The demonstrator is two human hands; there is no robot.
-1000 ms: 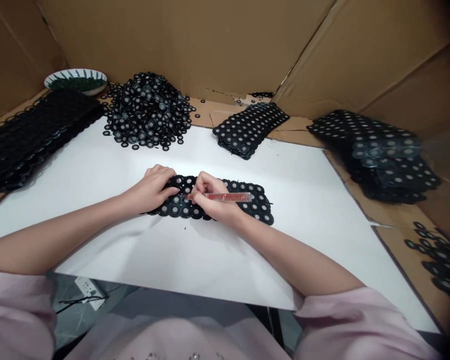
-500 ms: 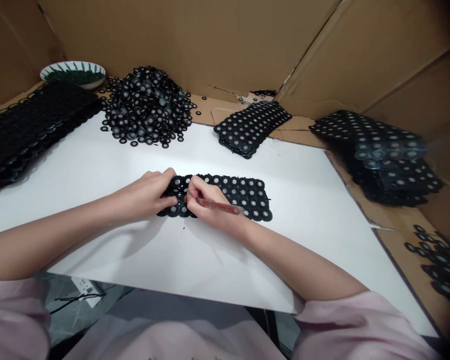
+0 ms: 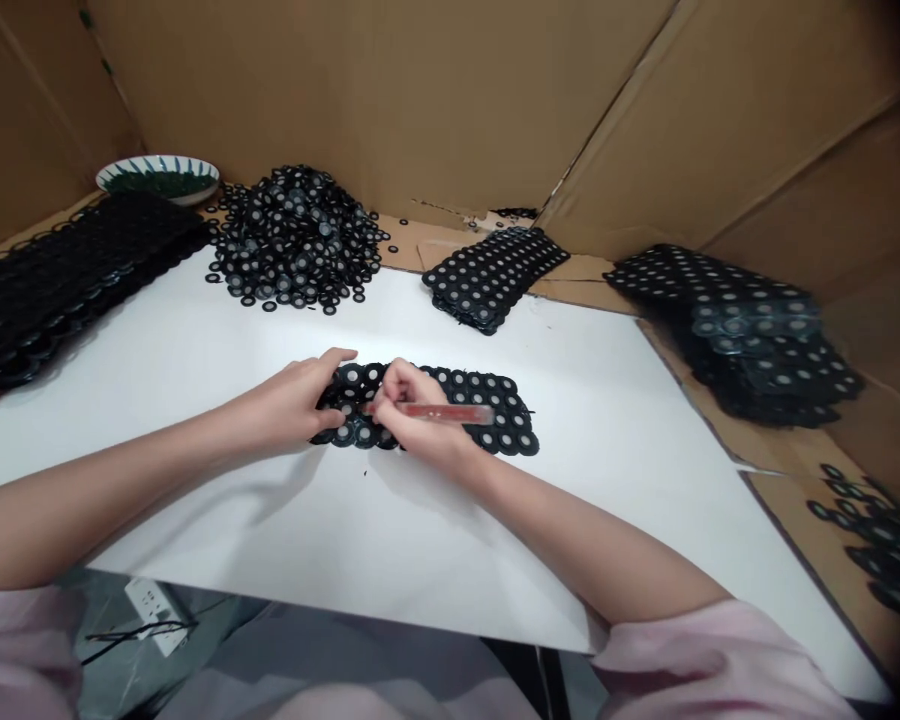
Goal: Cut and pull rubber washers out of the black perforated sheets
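Note:
A rectangular sheet of black rings [image 3: 495,400] with pale round centres lies flat on the white board. At its left end is my left hand [image 3: 304,400], thumb resting on the rings and index finger stretched out past the far edge, the two spread apart. My right hand [image 3: 412,410] is closed in a pen-like grip around a slim tool with a translucent red handle [image 3: 450,412]. The handle points right. Its tip is down at the rings near my left thumb, too small to make out. My right hand covers the middle of the sheet.
Behind stands a heap of loose black rings [image 3: 296,240], beside a bowl [image 3: 208,170] of dark green bits. Stacked ring sheets lie at left [image 3: 67,280], back [image 3: 495,275] and right [image 3: 765,340]. More loose pieces [image 3: 870,530] lie far right. Cardboard walls [image 3: 390,90] enclose the board.
My left index finger has straightened away from the sheet. The red handle lies more level in my right hand. The whole view has shifted slightly, with the scene lower in it.

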